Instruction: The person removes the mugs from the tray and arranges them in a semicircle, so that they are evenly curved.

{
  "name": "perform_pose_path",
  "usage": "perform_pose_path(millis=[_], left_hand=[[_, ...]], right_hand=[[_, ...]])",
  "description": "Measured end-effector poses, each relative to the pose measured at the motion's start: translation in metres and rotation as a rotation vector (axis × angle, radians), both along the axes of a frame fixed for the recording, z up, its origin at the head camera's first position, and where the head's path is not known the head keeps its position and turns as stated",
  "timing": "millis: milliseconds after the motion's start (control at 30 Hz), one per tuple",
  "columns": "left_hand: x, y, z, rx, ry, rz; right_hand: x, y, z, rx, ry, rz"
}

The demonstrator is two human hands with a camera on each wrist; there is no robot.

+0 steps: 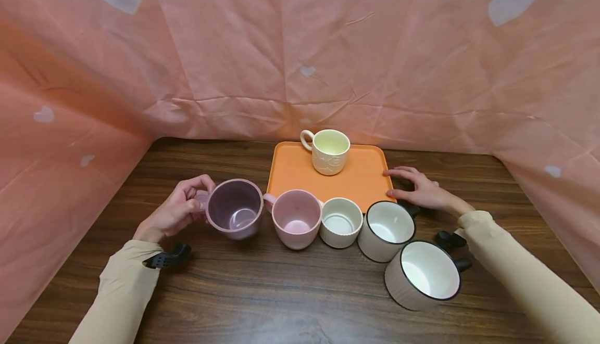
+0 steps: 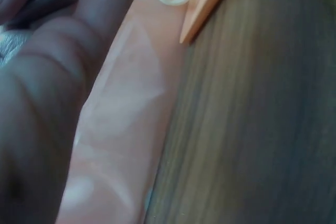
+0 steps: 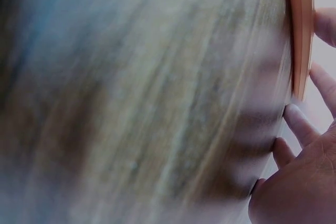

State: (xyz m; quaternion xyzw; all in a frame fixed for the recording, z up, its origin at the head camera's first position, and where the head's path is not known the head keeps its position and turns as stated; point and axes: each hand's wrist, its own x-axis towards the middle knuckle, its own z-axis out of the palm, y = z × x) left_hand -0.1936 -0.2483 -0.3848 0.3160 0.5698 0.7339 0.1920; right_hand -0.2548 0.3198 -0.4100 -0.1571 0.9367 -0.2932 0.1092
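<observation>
My left hand (image 1: 175,208) grips the handle of a purple mug (image 1: 236,209), whose mouth faces the head camera; it appears to be just off the table. In the left wrist view, fingers (image 2: 107,9) cover most of that mug. At the right edge of an orange tray (image 1: 290,175), my right hand (image 1: 422,190) touches the rim with extended fingertips. The right wrist view shows the tray's edge (image 3: 301,35) against the fingers, the others resting on the wood. A cream mug (image 1: 330,154) with a raised pattern stands on the tray, handle to the left.
In front of the tray, a pink mug (image 1: 296,220), a small white ribbed cup (image 1: 341,224) and a black-rimmed white mug (image 1: 385,232) stand in a row. Another, larger black-rimmed mug (image 1: 419,281) is nearer, at right. Pink cloth (image 1: 234,47) surrounds the wooden table (image 1: 281,302).
</observation>
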Motion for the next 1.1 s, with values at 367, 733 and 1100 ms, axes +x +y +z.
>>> perform_pose_path(millis=[367, 733, 1100], left_hand=[[0.001, 0.009, -0.019, -0.157, -0.065, -0.139], [-0.006, 0.013, -0.027, -0.147, -0.171, -0.216], [-0.005, 0.024, -0.026, -0.218, -0.186, -0.274]], right_hand=[[-0.001, 0.001, 0.001, -0.011, 0.004, 0.006], [-0.001, 0.001, 0.002, -0.012, -0.005, -0.006], [-0.002, 0.002, 0.003, -0.012, -0.003, 0.0]])
